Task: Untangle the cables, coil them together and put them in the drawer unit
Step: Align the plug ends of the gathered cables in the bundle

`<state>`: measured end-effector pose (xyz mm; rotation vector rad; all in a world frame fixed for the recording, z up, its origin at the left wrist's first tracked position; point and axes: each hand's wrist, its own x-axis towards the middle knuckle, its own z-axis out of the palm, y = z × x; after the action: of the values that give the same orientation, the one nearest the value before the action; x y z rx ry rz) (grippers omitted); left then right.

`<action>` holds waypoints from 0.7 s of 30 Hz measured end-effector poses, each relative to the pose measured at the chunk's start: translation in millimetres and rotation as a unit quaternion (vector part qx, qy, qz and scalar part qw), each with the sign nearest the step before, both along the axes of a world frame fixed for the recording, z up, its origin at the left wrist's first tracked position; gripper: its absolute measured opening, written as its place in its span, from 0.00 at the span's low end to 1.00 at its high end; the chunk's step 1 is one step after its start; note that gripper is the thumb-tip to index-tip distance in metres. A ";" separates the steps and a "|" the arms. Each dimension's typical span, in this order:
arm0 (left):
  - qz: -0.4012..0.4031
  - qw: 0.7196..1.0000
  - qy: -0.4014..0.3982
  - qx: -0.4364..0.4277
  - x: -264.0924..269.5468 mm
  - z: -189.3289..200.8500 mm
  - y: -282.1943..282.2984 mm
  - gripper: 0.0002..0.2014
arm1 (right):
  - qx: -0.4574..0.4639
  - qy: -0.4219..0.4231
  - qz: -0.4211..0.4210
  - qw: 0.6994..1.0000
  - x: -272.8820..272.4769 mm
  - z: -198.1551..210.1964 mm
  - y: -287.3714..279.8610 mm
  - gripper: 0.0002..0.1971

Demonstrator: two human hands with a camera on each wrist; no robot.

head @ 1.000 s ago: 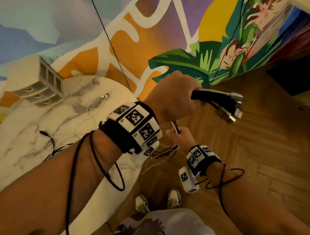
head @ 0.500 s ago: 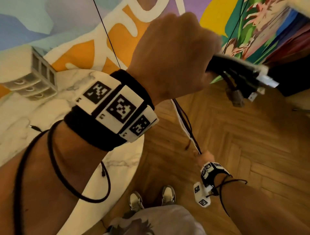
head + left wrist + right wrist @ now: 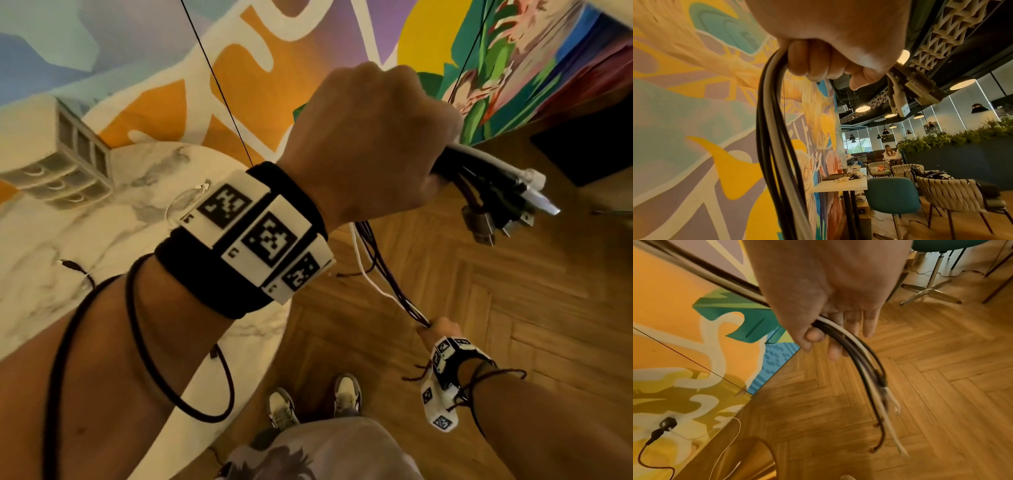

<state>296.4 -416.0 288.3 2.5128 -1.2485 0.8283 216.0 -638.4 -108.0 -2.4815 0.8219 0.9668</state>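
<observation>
No brand or readable writing shows; only square black-and-white marker tags on both wristbands. Left hand [image 3: 370, 137], raised high, is fisted round the cables [image 3: 387, 274] just behind their plug ends [image 3: 507, 202], which stick out to the right; the strands run taut down to the right hand [image 3: 442, 329], low and near, fingers curled round them, loose tips trailing over the wood floor [image 3: 513, 308]. Drawer unit [image 3: 58, 161] stands far left on the marble desk [image 3: 51, 291], well apart from both hands, with a white cable [image 3: 185, 198] and a black cable [image 3: 77, 270] lying on the desk.
</observation>
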 end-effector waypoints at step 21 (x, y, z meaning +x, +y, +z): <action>0.129 0.756 0.571 -0.293 -33.8 -137.4 10.4 0.06 | 0.636 -0.271 0.028 0.722 25.1 225.0 96.4 0.30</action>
<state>262.6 -405.7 150.9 1.9747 -0.1581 -0.3251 241.1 -542.0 117.0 -1.3547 -0.1743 0.4330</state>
